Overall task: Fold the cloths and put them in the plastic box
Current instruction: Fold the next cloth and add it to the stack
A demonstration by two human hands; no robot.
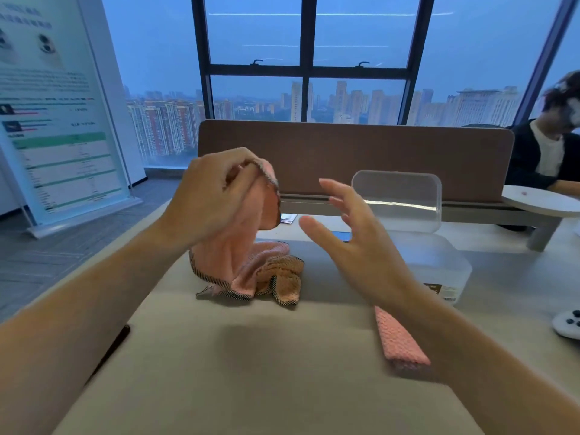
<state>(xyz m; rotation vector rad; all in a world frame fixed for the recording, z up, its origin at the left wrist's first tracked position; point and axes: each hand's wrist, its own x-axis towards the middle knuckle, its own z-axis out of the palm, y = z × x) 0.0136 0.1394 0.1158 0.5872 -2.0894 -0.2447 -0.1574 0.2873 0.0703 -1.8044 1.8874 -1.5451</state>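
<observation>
My left hand (213, 189) pinches a corner of a pink cloth (248, 246) with a dark striped edge and holds it up, while the cloth's lower part rests crumpled on the table. An orange cloth (284, 274) lies bunched against it on the right. Just right of the raised cloth, my right hand (354, 237) hovers with fingers spread and nothing in it. A folded pink cloth (398, 340) lies on the table under my right forearm. The clear plastic box (439, 265) stands behind my right hand, its lid (397, 199) raised upright.
A brown desk divider (376, 152) runs along the table's far edge. A white controller (568, 324) lies at the right edge. A dark flat object (116, 343) lies at the table's left edge. A person (546, 152) sits at the far right beside a round white stool top (539, 199).
</observation>
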